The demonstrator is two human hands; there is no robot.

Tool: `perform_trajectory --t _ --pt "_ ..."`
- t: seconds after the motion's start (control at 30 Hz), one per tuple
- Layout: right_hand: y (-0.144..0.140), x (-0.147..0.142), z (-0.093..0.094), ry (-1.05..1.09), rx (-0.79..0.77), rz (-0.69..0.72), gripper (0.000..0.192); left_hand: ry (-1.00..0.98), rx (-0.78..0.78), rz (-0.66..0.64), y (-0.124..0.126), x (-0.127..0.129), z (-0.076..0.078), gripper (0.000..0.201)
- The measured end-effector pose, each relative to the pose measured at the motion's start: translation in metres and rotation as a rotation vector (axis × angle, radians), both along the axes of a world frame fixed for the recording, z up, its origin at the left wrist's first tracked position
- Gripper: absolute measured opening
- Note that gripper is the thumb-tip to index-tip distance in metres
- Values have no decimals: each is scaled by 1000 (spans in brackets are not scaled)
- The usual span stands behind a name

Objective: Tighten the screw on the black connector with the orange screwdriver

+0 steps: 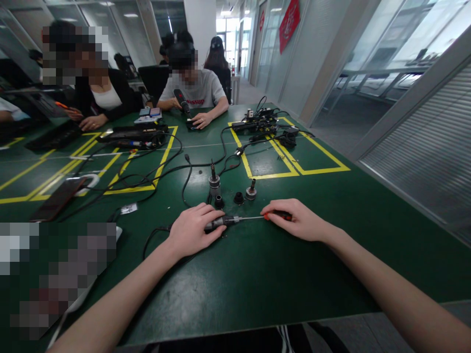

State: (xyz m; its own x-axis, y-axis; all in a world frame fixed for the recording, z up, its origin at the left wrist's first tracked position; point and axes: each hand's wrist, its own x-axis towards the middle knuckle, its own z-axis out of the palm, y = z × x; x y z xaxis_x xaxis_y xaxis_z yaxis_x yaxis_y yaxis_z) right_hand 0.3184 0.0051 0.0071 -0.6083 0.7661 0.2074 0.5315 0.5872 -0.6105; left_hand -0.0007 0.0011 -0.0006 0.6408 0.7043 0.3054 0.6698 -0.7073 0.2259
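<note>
Your left hand [191, 230] is closed down over a dark cylindrical metal part [219, 223], pinning it flat on the green bench [257, 274] near the middle of the near edge. Your right hand [300, 220] is wrapped around the orange-and-black handle of a slim screwdriver [274, 215]; its thin steel shaft [248, 218] runs level to the left and the tip meets the end of the cylindrical part. Hands are apart, one on each end of that line. Just beyond them sit small fittings: a grey metal cylinder with a black stem [214, 182], a short black ring [219, 201], a black round cap [239, 198], a grey stubby fitting [251, 190]. Black cables [184, 169] trail from there toward the yellow taped rectangles [294, 166] further in. At the far edge, two other people sit; one holds a black power tool [181, 100].
</note>
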Motion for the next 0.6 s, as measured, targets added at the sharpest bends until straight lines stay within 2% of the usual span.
perform_trajectory --t 0.23,0.47,0.6 --pt "1 2 3 127 -15 11 17 7 -5 3 0 0 0 26" --pt "1 0 -2 -21 -66 -35 28 5 4 6 -1 1 0 26" --pt "2 1 -2 15 -77 -29 27 -1 2 3 0 1 0 26"
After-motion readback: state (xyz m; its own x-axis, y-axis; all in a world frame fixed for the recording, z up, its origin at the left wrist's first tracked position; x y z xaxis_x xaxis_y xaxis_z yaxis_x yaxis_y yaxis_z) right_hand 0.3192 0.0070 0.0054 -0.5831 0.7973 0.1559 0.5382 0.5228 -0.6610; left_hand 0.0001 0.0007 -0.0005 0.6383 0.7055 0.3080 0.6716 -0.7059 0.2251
